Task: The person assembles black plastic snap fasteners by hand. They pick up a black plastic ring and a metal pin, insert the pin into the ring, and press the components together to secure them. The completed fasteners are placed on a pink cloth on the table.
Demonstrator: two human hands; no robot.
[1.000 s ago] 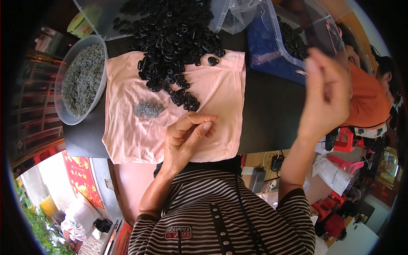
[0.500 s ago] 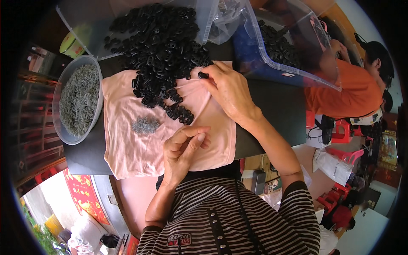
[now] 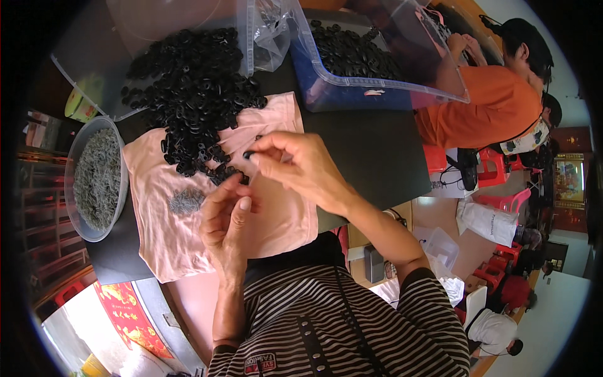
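My right hand (image 3: 301, 166) pinches a small black plastic piece (image 3: 249, 155) between thumb and fingertips, above the pink cloth (image 3: 279, 213). Just left of it and nearer to me, my left hand (image 3: 226, 223) is loosely curled, thumb raised beside the forefinger; whatever lies within its fingers is hidden. Beyond both hands, a large heap of small black oval pieces with holes (image 3: 188, 94) spills from a clear bin onto the cloth. A small pile of fine grey metal bits, like tiny springs (image 3: 187, 201), lies on the cloth beside my left hand.
A clear round tub (image 3: 124, 188) full of similar grey bits stands at the left of the black table (image 3: 364, 151). Far right, a blue-based clear bin (image 3: 352, 103) holds more black pieces. A person in orange (image 3: 483, 100) sits beyond the table's right side.
My right hand has come from the heap's edge back toward my left hand, carrying the black piece. The left hand's fingers have lifted and shifted. The whole view has swung slightly.
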